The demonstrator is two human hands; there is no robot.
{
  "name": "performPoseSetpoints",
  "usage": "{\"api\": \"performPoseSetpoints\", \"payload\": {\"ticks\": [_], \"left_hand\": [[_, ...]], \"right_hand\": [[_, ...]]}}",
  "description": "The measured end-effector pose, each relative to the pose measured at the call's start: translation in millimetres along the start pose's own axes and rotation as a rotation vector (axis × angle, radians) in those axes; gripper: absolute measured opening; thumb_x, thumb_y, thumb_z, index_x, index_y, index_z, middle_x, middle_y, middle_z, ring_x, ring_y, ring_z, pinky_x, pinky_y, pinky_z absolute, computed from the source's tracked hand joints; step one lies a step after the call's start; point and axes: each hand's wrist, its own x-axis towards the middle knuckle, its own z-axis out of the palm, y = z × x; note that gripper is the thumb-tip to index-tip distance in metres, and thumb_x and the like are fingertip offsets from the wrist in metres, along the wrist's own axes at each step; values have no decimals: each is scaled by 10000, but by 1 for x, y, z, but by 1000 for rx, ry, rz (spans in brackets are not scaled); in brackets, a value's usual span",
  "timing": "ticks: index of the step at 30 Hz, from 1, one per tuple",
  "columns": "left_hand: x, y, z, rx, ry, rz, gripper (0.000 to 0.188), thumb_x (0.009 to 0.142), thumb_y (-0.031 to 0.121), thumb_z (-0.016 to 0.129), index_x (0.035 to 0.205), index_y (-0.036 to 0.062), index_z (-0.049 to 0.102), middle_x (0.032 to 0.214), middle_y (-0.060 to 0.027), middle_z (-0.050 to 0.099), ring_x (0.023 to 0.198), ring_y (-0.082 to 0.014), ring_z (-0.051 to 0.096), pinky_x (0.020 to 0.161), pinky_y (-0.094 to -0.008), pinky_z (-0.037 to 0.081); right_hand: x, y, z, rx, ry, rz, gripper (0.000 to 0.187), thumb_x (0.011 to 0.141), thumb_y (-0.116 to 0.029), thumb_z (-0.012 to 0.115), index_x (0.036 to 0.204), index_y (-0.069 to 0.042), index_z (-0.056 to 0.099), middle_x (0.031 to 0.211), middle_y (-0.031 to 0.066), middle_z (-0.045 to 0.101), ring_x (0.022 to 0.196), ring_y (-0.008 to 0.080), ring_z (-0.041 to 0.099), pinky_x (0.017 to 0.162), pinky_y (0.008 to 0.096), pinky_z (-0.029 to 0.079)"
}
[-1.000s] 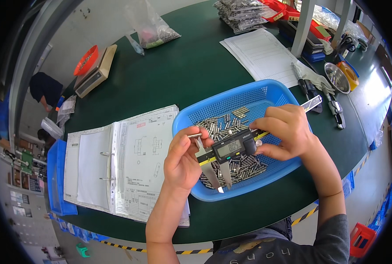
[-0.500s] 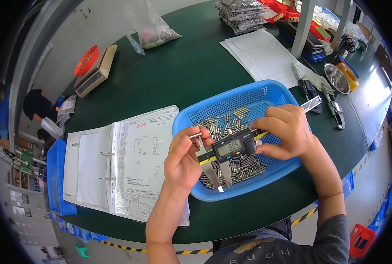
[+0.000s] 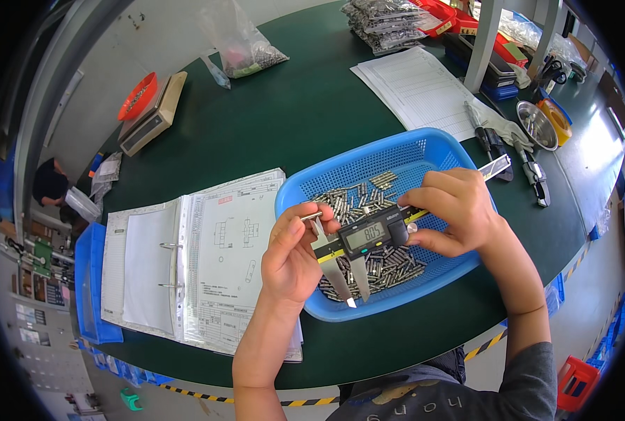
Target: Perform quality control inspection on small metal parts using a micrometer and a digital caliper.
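Observation:
A digital caliper (image 3: 366,237) is held above a blue plastic basket (image 3: 390,309) that contains many small metal pins (image 3: 397,269). My right hand (image 3: 453,210) grips the caliper's slider and beam, with the thumb at the small wheel below the display. At the other end, my left hand (image 3: 295,247) is closed beside the caliper's upper jaws, pinching a small metal pin (image 3: 312,216) between thumb and fingers. The lower jaws stand slightly apart over the basket, with nothing visible between them. Fingers partly hide where the pin meets the upper jaws.
An open ring binder (image 3: 218,259) with drawings lies left of the basket. Farther back are a scale (image 3: 155,116) with a red dish, a bag of parts (image 3: 253,59) and paper sheets (image 3: 421,91). More calipers (image 3: 531,172) and a metal bowl (image 3: 537,125) sit at the right.
Both hands and the caliper hold practically still. At the far left, a person in dark clothing has shifted slightly.

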Motion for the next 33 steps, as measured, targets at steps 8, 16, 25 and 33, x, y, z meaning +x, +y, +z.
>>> {"api": "performPoseSetpoints", "payload": {"ticks": [8,16,25,33], "left_hand": [[0,0,0,0,2,8,234,857,109,431,1042,8,531,1015,-138,559,930,-223,560,811,-337,465],[0,0,1,5,23,-1,239,860,101,425,1052,9,532,1025,-138,560,936,-223,560,812,-332,464],[0,0,1,8,32,-2,239,864,106,428,1058,14,532,1023,-133,560,936,-223,558,817,-332,461],[-1,1,1,41,38,-2,247,857,116,434,1061,16,533,1024,-128,558,929,-218,554,816,-329,451]], "right_hand": [[0,0,1,13,-5,-7,320,646,-296,658,814,-44,557,616,48,469,472,215,481,410,301,363],[-1,0,0,12,-24,-3,317,645,-273,655,830,-35,556,630,55,474,478,218,484,413,305,366],[0,-1,-1,22,-44,3,315,645,-252,648,846,-28,555,637,60,478,483,223,489,417,308,372],[-1,-2,0,37,-41,-4,287,644,-225,626,836,-26,550,640,64,478,485,231,494,421,318,380]]}}
